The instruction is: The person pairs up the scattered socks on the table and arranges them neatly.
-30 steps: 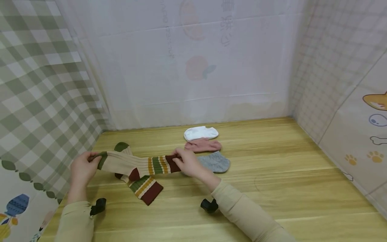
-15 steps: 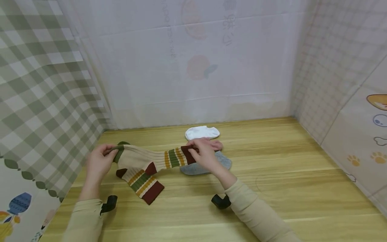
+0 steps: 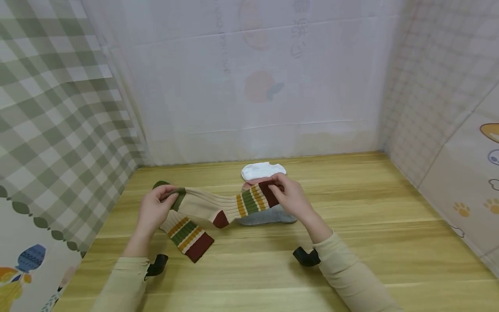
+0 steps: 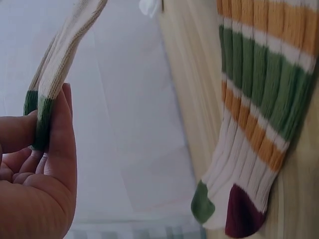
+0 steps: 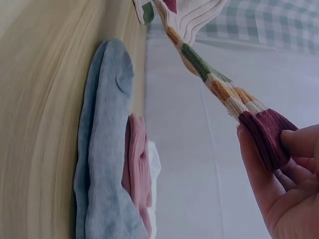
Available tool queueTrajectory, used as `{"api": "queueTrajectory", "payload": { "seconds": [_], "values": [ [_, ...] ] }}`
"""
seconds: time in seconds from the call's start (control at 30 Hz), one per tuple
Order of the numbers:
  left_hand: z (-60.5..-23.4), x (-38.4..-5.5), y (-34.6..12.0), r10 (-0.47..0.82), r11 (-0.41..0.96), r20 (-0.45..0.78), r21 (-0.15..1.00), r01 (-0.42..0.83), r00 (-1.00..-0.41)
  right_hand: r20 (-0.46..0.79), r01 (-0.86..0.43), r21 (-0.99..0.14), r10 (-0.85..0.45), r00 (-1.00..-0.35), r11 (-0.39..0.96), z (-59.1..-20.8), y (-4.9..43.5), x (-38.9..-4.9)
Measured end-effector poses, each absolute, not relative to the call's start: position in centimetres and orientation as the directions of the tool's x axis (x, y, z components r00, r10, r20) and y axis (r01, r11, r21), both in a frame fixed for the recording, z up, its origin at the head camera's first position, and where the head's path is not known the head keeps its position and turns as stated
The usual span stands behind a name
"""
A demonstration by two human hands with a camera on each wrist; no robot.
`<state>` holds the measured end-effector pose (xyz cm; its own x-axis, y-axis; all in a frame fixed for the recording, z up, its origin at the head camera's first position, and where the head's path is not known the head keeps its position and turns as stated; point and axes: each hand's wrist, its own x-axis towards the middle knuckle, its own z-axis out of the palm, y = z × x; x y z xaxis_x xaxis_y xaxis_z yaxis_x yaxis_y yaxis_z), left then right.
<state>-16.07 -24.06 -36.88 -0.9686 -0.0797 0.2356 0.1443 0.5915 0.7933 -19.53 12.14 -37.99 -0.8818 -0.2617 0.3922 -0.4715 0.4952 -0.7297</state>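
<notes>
A long beige ribbed sock [image 3: 206,203] with striped leg, dark red heel and cuff, and green toe hangs stretched between both hands above the table. My left hand [image 3: 153,211] pinches its green toe between thumb and fingers, also plain in the left wrist view. At the other end, my right hand [image 3: 292,197] pinches the dark red cuff [image 5: 266,134]. A matching striped sock [image 3: 191,237] lies flat on the table, its upper part partly covered by the left hand and the held sock. Behind the held cuff lies a grey sock [image 3: 269,216], partly hidden.
Beyond the grey sock are a pink sock [image 5: 137,164], mostly hidden in the head view, and a white sock [image 3: 263,171] farthest back. The wooden table [image 3: 370,225] meets a white cloth wall [image 3: 195,86]. A green checked cloth [image 3: 58,99] hangs at left.
Both hands have moved right with the stretched sock, its cuff end rising a little. It now covers the pink sock and part of the grey one. The matching sock stays lying on the table.
</notes>
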Motion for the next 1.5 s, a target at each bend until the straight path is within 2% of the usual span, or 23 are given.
{"api": "queueTrajectory", "payload": {
  "seconds": [0.4,0.73,1.0,1.23,1.5],
  "values": [
    [-37.6,-15.5,-20.7,0.021,0.512,0.204,0.839,0.186,-0.979,0.376,-0.450,-0.712,-0.248,-0.893,0.540,-38.0,16.0,-18.6],
    [-37.6,-14.5,-18.5,0.097,0.520,0.189,0.827,0.212,-0.977,0.340,-0.437,-0.709,-0.275,-0.899,0.554,-37.5,19.0,-17.3],
    [-38.2,-14.1,-17.5,0.157,0.492,0.166,0.842,0.223,-0.973,0.329,-0.438,-0.660,-0.290,-0.899,0.610,-37.0,20.8,-16.2],
    [-38.9,-13.4,-16.4,0.165,0.526,0.155,0.822,0.220,-0.974,0.352,-0.469,-0.607,-0.312,-0.883,0.642,-37.4,21.7,-15.5],
    [-39.6,-13.1,-15.9,0.237,0.518,0.164,0.812,0.267,-0.958,0.307,-0.450,-0.605,-0.328,-0.893,0.657,-38.2,22.4,-14.7]
  ]
}}
